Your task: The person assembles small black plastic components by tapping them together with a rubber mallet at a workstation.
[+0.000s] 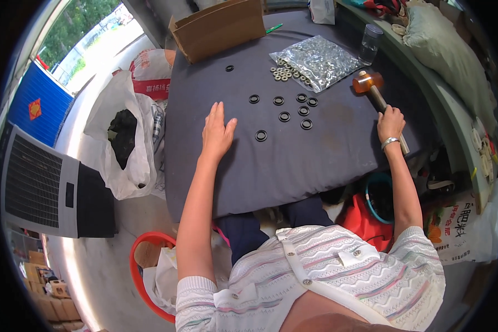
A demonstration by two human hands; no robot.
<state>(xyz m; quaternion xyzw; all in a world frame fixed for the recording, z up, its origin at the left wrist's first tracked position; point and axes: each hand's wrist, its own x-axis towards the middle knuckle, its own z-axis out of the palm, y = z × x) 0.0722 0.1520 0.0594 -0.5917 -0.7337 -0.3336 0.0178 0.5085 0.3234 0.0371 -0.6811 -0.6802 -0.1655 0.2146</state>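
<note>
My left hand lies flat on the dark grey cloth of the table, fingers stretched out and thumb apart, holding nothing. To its right several black rings are scattered singly, the nearest one just beyond the thumb. My right hand is wrapped around the handle of a mallet with a see-through amber head, which rests toward the table's right side. A clear plastic bag full of small shiny metal parts lies farther back. Small pale rings sit loose at the bag's left edge.
At the back left stands an open cardboard box, with a green pen-like stick beside it. A clear glass stands near the right edge. White bags and a grey air cooler are on the left. A red bin stands below.
</note>
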